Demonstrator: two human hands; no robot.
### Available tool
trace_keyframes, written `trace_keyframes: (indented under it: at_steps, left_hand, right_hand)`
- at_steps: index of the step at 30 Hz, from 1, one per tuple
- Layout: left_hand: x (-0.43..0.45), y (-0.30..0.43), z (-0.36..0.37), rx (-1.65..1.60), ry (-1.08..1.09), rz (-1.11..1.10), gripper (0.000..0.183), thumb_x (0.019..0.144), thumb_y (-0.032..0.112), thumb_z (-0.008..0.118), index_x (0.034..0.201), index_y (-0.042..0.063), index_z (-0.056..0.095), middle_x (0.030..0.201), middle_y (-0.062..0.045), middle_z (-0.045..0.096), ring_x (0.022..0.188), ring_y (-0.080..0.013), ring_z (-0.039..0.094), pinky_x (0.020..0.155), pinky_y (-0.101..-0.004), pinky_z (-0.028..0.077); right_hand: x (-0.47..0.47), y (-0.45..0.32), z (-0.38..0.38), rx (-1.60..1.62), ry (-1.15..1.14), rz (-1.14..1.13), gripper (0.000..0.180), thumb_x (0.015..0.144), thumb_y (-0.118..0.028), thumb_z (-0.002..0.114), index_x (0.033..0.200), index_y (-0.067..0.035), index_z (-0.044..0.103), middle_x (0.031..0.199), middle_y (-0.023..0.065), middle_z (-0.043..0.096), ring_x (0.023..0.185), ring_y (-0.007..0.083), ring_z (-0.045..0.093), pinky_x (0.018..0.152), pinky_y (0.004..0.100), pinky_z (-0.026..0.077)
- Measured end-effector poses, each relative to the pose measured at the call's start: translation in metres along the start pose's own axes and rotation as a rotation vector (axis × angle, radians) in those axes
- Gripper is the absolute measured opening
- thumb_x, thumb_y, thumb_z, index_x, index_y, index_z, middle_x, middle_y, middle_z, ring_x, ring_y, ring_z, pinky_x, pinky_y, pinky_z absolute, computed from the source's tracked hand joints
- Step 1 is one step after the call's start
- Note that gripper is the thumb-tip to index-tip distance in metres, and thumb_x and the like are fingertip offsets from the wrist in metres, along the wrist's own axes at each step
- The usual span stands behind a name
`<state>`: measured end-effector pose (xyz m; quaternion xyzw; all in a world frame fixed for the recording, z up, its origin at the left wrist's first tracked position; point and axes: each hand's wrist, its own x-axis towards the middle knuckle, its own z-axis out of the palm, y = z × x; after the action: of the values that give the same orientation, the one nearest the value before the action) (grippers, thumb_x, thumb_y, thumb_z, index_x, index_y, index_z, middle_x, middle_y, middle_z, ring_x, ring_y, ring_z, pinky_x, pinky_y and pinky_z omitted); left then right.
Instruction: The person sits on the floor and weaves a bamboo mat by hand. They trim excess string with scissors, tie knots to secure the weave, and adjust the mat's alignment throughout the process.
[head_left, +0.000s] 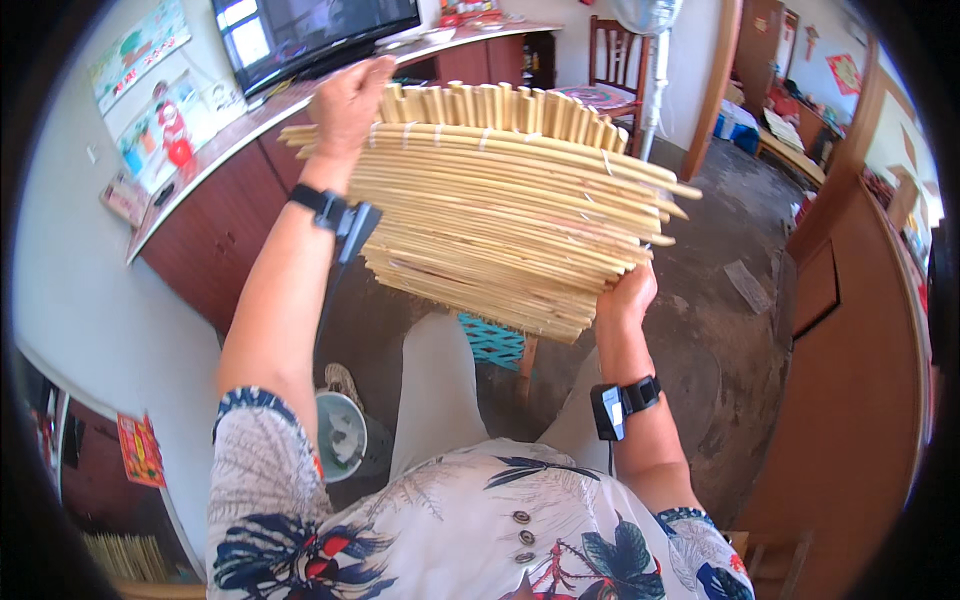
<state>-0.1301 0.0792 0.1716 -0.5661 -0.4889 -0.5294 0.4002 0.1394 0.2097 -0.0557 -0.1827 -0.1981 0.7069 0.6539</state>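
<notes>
A box-like piece made of pale stalks (495, 202), seemingly reed or sorghum, is held up before me at a tilt. White thread stitches run across its rows of stalks, and a line of upright stalk ends shows along its far edge. My left hand (349, 112) grips its far left corner, with the knuckles raised. At the near right corner, my right hand (630, 292) holds the stalk ends from the side; its fingertips are hidden behind the piece. Black straps with small devices sit on both wrists.
Below the piece stands a stool with a teal woven seat (491, 341). A bucket (343, 435) is beside my left leg. A dark red cabinet (217, 232) runs along the left wall under a television (315, 34). A wooden chair (619, 75) and a fan (652, 15) stand ahead; a wooden panel (847, 360) rises at right.
</notes>
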Motion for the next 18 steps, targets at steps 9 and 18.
trace_keyframes:
  at_steps: [9,18]
  left_hand:
    - [-0.018,-0.027,0.064,0.178,-0.295,-0.161,0.049,0.082,0.047,0.056,0.063,0.001,0.059,0.056,-0.016,0.05,0.051,-0.0283,0.049,0.05,-0.0351,0.04]
    - [-0.045,-0.043,0.075,-0.015,-0.23,-0.112,0.05,0.083,0.052,0.05,0.069,0.006,0.064,0.056,-0.01,0.057,0.055,-0.0259,0.056,0.054,-0.0337,0.045]
  right_hand:
    - [-0.041,0.02,-0.051,-0.101,0.076,0.231,0.024,0.087,-0.022,0.048,0.102,-0.005,0.054,0.092,0.007,0.059,0.085,0.0218,0.058,0.073,0.0322,0.048]
    - [-0.051,-0.048,-0.041,-0.416,-0.315,0.193,0.013,0.091,-0.016,0.043,0.086,-0.007,0.05,0.078,0.0036,0.055,0.07,0.0144,0.054,0.065,0.0266,0.047]
